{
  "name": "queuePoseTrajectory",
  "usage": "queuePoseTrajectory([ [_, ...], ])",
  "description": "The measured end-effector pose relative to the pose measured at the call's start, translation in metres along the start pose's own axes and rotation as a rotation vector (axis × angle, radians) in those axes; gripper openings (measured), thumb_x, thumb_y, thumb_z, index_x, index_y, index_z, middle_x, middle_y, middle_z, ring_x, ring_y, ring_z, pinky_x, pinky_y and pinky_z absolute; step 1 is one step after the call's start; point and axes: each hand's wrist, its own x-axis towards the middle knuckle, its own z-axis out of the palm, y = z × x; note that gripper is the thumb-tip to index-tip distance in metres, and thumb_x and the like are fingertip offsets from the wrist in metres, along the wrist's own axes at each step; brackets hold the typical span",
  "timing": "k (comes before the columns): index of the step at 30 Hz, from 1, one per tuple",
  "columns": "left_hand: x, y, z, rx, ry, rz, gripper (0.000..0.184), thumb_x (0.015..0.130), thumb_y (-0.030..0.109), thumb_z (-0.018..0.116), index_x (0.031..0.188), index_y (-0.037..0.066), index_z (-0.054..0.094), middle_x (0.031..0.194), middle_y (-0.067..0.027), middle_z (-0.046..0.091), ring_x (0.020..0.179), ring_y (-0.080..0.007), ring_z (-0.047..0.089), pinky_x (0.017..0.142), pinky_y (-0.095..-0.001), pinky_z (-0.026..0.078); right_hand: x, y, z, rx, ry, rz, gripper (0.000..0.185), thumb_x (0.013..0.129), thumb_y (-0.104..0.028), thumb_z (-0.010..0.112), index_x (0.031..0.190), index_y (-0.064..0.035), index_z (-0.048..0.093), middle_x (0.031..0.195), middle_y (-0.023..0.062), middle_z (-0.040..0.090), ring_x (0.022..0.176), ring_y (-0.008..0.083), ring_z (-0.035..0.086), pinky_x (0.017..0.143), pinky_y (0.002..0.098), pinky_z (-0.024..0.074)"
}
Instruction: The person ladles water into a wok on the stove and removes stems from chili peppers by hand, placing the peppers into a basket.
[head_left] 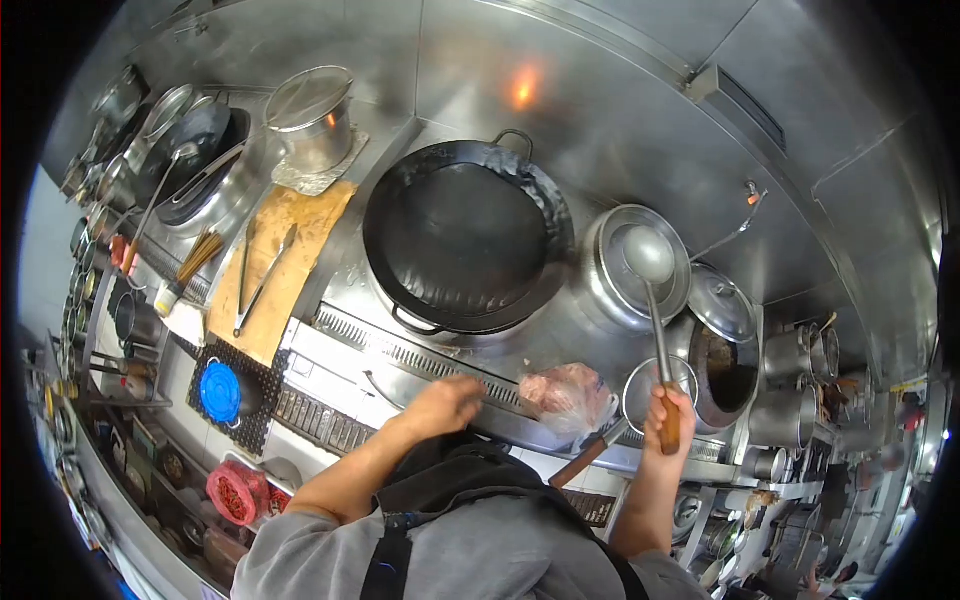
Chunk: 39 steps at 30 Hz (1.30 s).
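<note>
My right hand (668, 415) is wrapped around the wooden handle of a ladle (650, 256). The ladle's round metal bowl rests over a steel pot (612, 250) at the back right of the stove. My left hand (445, 405) is curled closed in front of the stove's front edge, and no object shows in it. Beyond it a large black wok (470, 235) sits on the burner, with dark, shiny contents or surface. Between my hands lies a clear plastic bag of pale pink, raw-looking meat (568, 396).
A wooden-handled strainer (660, 392) lies right of the bag, near a dark pot (725, 370) with a tilted lid (722, 302). On the left are tongs (264, 282) on brown cardboard (290, 240), a lidded steel pot (310, 120), a blue lid (220, 391) and a red-filled tub (238, 492).
</note>
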Motion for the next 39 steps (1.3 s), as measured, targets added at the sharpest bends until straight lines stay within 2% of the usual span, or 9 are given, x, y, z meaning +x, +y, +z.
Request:
queuePoseTrajectory([
  [2, -0.009, -0.008, 0.020, 0.101, -0.442, -0.069, 0.035, 0.081, 0.016, 0.062, 0.114, 0.004, 0.059, 0.109, -0.0193, 0.061, 0.103, -0.0364, 0.058, 0.088, -0.0427, 0.048, -0.019, -0.002, 0.021, 0.017, -0.085, -0.011, 0.046, 0.084, -0.008, 0.045, 0.127, 0.0093, 0.040, 0.089, 0.0148, 0.050, 0.055, 0.0151, 0.050, 0.039, 0.0240, 0.0429],
  [5, -0.016, -0.014, 0.038, 0.169, -0.569, -0.085, 0.040, 0.082, 0.025, 0.061, 0.117, 0.006, 0.058, 0.109, -0.0195, 0.061, 0.103, -0.0382, 0.058, 0.090, -0.0456, 0.047, -0.036, -0.005, 0.042, 0.064, -0.094, 0.022, 0.048, 0.084, -0.007, 0.044, 0.128, 0.0103, 0.037, 0.088, 0.0171, 0.049, 0.050, 0.0160, 0.049, 0.035, 0.0248, 0.0418],
  [10, -0.009, -0.005, 0.022, 0.180, -0.522, -0.128, 0.041, 0.083, 0.024, 0.060, 0.120, 0.007, 0.056, 0.112, -0.0206, 0.060, 0.105, -0.0379, 0.057, 0.091, -0.0450, 0.046, -0.051, 0.005, 0.072, -0.021, -0.093, 0.096, 0.051, 0.084, -0.006, 0.042, 0.130, 0.0125, 0.031, 0.087, 0.0163, 0.048, 0.046, 0.0147, 0.047, 0.033, 0.0243, 0.0411],
  [18, -0.012, -0.016, 0.006, 0.186, -0.373, -0.126, 0.039, 0.083, 0.023, 0.060, 0.118, 0.006, 0.056, 0.111, -0.0209, 0.060, 0.103, -0.0380, 0.058, 0.089, -0.0451, 0.047, -0.033, 0.035, 0.084, -0.560, -0.068, 0.210, 0.058, 0.078, -0.006, 0.052, 0.133, 0.0056, 0.036, 0.083, 0.0121, 0.054, 0.043, 0.0155, 0.050, 0.035, 0.0252, 0.0399],
  [24, -0.021, -0.015, 0.015, 0.178, -0.378, -0.147, 0.038, 0.082, 0.023, 0.061, 0.116, 0.005, 0.056, 0.106, -0.0220, 0.062, 0.098, -0.0395, 0.059, 0.087, -0.0450, 0.047, -0.015, 0.035, 0.060, -0.810, -0.097, 0.018, 0.066, 0.077, 0.000, 0.054, 0.139, 0.0011, 0.032, 0.087, 0.0090, 0.057, 0.044, 0.0140, 0.052, 0.039, 0.0251, 0.0426],
  [30, -0.019, -0.010, 0.016, 0.129, -0.399, -0.135, 0.039, 0.082, 0.023, 0.063, 0.115, 0.003, 0.057, 0.106, -0.0233, 0.062, 0.099, -0.0403, 0.059, 0.088, -0.0451, 0.047, 0.031, 0.007, -0.001, -1.205, 0.114, -0.239, 0.065, 0.079, -0.002, 0.054, 0.140, -0.0016, 0.034, 0.080, 0.0101, 0.057, 0.050, 0.0147, 0.055, 0.045, 0.0269, 0.0436],
  [33, -0.018, -0.013, 0.014, 0.159, -0.404, -0.152, 0.041, 0.081, 0.023, 0.063, 0.116, 0.003, 0.056, 0.105, -0.0233, 0.062, 0.098, -0.0404, 0.059, 0.087, -0.0448, 0.047, 0.061, -0.005, -0.030, -1.928, 0.331, -0.430, 0.067, 0.074, -0.010, 0.060, 0.136, 0.0024, 0.038, 0.095, 0.0247, 0.062, 0.072, 0.0337, 0.065, 0.063, 0.0414, 0.0506],
  [37, -0.016, -0.020, 0.018, 0.201, -0.418, -0.128, 0.041, 0.081, 0.023, 0.064, 0.117, 0.004, 0.056, 0.105, -0.0234, 0.061, 0.097, -0.0402, 0.059, 0.086, -0.0446, 0.048, 0.100, -0.014, -0.031, -1.940, 0.442, -0.308, 0.057, 0.071, -0.011, 0.061, 0.124, 0.0071, 0.048, 0.096, 0.0281, 0.063, 0.080, 0.0388, 0.065, 0.072, 0.0414, 0.0511],
  [39, -0.013, -0.020, 0.020, 0.232, -0.455, -0.106, 0.040, 0.082, 0.024, 0.062, 0.117, 0.005, 0.056, 0.104, -0.0231, 0.062, 0.095, -0.0396, 0.060, 0.085, -0.0450, 0.048, 0.117, -0.016, -0.031, -1.757, 0.465, -0.069, 0.035, 0.070, -0.010, 0.061, 0.101, 0.0075, 0.059, 0.083, 0.0241, 0.064, 0.070, 0.0349, 0.065, 0.062, 0.0415, 0.0526],
])
